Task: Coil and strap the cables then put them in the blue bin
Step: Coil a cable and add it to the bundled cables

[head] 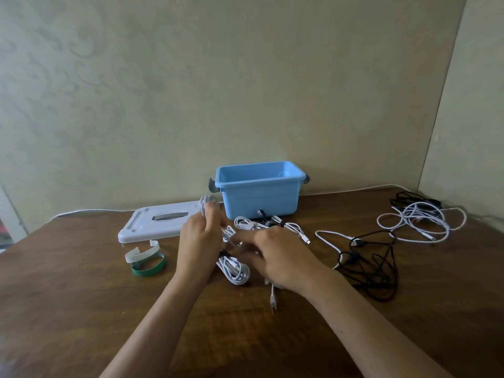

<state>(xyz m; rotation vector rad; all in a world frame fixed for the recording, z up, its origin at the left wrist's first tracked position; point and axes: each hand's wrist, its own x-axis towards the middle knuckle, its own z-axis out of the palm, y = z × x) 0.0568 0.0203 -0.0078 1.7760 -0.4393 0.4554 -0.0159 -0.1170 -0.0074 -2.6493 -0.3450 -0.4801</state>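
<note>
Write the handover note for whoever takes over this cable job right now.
Left hand: raised above the table, shut on a white coiled cable.
Right hand: over the bundles at the table's middle, fingers spread; whether it grips anything cannot be told.
Blue bin: open at the back of the table; no cable visible inside. Its white lid lies to its left.
Done: several white coiled bundles lie in front of the bin.
Left: loose black cable tangle and white cable tangle on the right; straps wait on the left. Then bin everything.
</note>
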